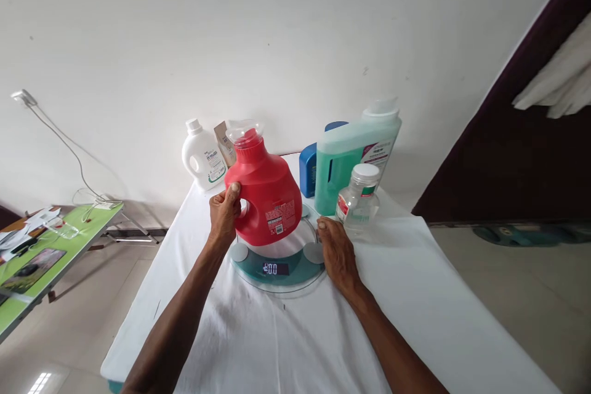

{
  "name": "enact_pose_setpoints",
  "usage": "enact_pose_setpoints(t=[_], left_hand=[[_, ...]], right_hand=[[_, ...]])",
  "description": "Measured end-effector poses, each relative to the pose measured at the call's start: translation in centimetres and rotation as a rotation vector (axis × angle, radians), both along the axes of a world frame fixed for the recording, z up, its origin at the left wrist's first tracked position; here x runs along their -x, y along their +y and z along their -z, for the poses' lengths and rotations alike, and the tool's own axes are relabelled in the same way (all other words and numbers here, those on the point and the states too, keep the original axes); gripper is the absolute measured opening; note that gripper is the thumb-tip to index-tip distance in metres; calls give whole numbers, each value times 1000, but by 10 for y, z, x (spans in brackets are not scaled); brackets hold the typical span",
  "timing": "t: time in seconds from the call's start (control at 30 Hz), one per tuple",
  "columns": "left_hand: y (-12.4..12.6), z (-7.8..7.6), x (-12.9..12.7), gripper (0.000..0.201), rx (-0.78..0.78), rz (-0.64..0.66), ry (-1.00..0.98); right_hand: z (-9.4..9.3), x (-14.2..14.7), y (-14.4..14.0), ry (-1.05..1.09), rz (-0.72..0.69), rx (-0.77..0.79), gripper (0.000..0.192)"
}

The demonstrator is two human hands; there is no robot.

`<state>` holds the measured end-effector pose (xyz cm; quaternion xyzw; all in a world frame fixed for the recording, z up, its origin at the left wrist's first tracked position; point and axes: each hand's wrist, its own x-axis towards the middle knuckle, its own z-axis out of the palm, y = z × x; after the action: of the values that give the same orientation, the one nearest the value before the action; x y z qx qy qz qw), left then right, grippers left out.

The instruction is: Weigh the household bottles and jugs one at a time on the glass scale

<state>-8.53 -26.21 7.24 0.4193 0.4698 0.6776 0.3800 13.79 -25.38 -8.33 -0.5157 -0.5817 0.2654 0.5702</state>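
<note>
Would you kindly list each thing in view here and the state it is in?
Red detergent jug: upright on the scale, capped, gripped by its handle.
Left hand: closed on the jug's handle.
Right hand: flat at the scale's rim.
Glass scale: switched on, digits lit.
Green bottle: upright, capped.
Clear jar: upright, lid on.
White bottle: upright, capped.

A red jug (266,194) with a clear cap and a printed label stands tilted over a round glass scale (279,265), its handle gripped by the left hand (225,212). The scale lies flat between both hands, its display lit, with the right hand (338,252) resting at its right edge.
</note>
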Motion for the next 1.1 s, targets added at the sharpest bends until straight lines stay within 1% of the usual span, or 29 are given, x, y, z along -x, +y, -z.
enact_pose_setpoints(t=[0.13,0.3,0.4,0.5,0.6,0.67,0.7,0.73,0.8,0.87,0.9,0.97,1.0,1.03,1.1], left_hand=[[2,11,-2,81,32,4,13],[5,22,1,84,11,18,22],[6,26,2,84,4,32,30],[4,26,6,82,15,73,68],[3,23,18,76,-23,96,198],[4,24,34,73,-74,56,284],[4,27,44,72,-90,16,309],[5,32,53,72,-95,-32,320],[6,50,72,70,-66,-148,314],[6,74,86,70,16,-240,290],[5,87,91,71,68,-262,274],[3,109,97,74,149,-259,260],[2,117,98,75,169,-244,262],[2,124,99,76,174,-227,266],[1,129,100,76,161,-193,270]], right_hand=[[2,0,1,-7,13,-8,66],[4,-1,1,-16,7,-1,62],[4,-3,0,-19,8,9,59],[5,-4,-1,-25,6,24,57],[5,-6,-2,-36,-6,40,58],[5,-6,-2,-44,-7,44,60],[5,-6,-2,-50,-4,44,62],[4,-6,-1,-56,-1,41,62],[3,-6,-1,-67,3,29,63],[1,-5,-2,-74,3,19,63],[-1,-5,-2,-76,2,18,63],[-2,-5,-3,-77,-2,21,63],[-2,-5,-3,-77,-2,20,62],[-2,-5,-3,-77,-3,18,62],[-1,-6,-2,-77,-3,15,60]])
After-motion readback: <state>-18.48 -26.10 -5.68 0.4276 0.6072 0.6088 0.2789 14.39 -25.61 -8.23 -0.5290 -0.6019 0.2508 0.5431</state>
